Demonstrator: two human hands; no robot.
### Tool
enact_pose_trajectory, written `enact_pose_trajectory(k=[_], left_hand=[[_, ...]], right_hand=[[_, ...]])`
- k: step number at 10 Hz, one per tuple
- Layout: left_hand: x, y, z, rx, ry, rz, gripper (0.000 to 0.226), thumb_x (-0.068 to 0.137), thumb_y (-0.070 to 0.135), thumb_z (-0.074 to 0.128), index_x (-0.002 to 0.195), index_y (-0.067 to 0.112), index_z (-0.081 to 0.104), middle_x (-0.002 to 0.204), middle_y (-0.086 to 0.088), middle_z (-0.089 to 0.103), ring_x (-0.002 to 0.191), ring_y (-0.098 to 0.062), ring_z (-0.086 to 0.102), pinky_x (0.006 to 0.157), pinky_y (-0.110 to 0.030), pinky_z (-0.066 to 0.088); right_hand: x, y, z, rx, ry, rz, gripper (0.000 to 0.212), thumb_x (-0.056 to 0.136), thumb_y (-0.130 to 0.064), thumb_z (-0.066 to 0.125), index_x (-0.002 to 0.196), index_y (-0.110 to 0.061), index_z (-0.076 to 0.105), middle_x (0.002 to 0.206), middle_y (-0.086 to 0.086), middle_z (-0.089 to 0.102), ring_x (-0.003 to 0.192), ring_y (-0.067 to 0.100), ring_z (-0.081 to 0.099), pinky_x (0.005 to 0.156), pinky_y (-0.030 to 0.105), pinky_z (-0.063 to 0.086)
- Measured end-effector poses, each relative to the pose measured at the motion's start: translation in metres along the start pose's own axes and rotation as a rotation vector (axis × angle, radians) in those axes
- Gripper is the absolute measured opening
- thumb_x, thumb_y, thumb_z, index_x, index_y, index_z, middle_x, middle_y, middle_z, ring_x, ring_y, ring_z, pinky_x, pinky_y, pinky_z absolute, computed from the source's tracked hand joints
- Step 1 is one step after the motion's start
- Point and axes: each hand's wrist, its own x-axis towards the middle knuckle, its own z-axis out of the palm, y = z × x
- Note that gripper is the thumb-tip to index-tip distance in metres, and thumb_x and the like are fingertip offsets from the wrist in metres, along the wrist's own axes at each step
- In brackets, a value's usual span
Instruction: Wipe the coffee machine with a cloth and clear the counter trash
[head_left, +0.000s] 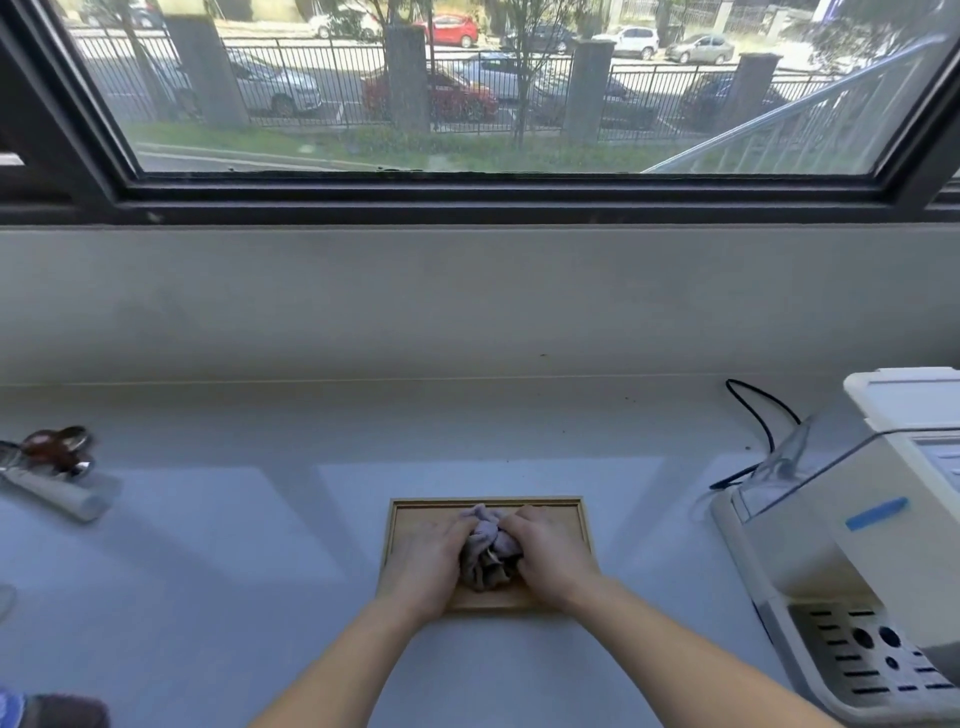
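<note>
A crumpled grey-purple cloth (488, 551) lies bunched on a small wooden tray (582, 525) in the middle of the counter. My left hand (426, 561) grips the cloth from the left and my right hand (550, 556) grips it from the right, both closed around it. The white coffee machine (857, 551) stands at the right edge of the view, with a clear water tank, a blue tape strip and a slotted drip tray at its base.
A black power cable (763, 415) runs behind the machine. At the far left lie a portafilter with a brown handle (57, 452) and a white object (67, 493). A dark thing sits at the bottom left corner. A window ledge rises behind the counter.
</note>
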Motion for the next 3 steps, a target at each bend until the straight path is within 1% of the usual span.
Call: enact_pose_trajectory(k=[1,2,3], left_hand=[[-0.001,-0.001,-0.004,-0.055,-0.048,-0.04,0.07,0.076,0.015,0.049,0.143,0.032,0.039,0.146,0.007,0.048,0.128,-0.021,0.047,0.105,-0.036,0.04],[-0.002,-0.002,-0.012,-0.059,-0.042,-0.053,0.071,0.068,0.021,0.052,0.138,0.031,0.044,0.138,0.005,0.05,0.125,-0.022,0.047,0.098,-0.033,0.042],[0.005,-0.001,-0.022,0.005,0.014,-0.074,0.07,0.073,0.024,0.051,0.142,0.027,0.041,0.147,-0.001,0.04,0.136,-0.023,0.035,0.107,-0.035,0.035]], right_hand=[[0.0,0.003,-0.003,0.051,-0.049,0.002,0.053,0.076,-0.014,0.053,0.126,-0.031,0.054,0.117,0.004,0.057,0.11,0.03,0.054,0.085,0.039,0.048],[-0.004,0.005,-0.011,0.073,-0.115,-0.005,0.068,0.072,-0.019,0.055,0.137,-0.033,0.045,0.125,0.004,0.052,0.118,0.028,0.049,0.097,0.038,0.044],[-0.001,0.006,-0.021,0.067,-0.035,-0.023,0.061,0.073,-0.02,0.055,0.134,-0.026,0.049,0.129,0.005,0.052,0.12,0.029,0.046,0.099,0.037,0.042]])
